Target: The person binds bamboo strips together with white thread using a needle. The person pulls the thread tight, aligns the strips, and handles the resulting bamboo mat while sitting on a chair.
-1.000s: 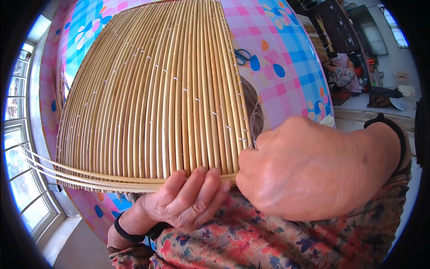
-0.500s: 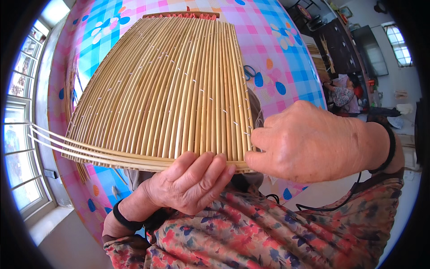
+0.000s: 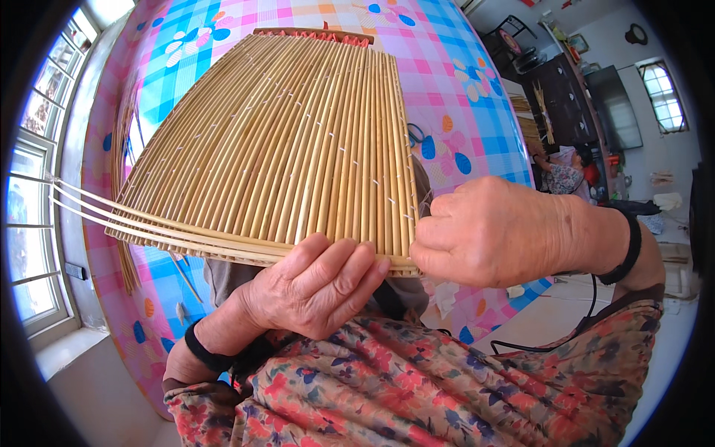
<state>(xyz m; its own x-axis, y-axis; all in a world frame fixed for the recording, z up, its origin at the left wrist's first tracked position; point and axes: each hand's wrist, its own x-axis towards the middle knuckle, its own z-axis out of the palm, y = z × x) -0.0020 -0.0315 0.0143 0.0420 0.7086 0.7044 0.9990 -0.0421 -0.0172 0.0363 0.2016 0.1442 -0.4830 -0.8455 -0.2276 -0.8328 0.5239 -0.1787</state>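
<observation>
A fan-shaped mat of straw-coloured reeds (image 3: 298, 149) stitched side by side fills the middle of the view, narrow at the far end, wide near me. My left hand (image 3: 313, 287) grips the mat's near edge from below, fingers curled up over the rim. My right hand (image 3: 495, 231) pinches the mat's near right corner, fingers closed on the outermost reeds. Long loose reeds (image 3: 97, 208) stick out to the left along the near edge.
A table under a pink and blue checked cloth with flower prints (image 3: 462, 97) lies beneath the mat. Scissors (image 3: 417, 135) rest on it by the mat's right side. Windows (image 3: 33, 171) stand at left. Another person (image 3: 566, 175) sits near dark furniture at right.
The mat has dropped lower and farther from my face, showing its red-trimmed far end. My right hand has slid right to the corner; my left hand stays under the near edge.
</observation>
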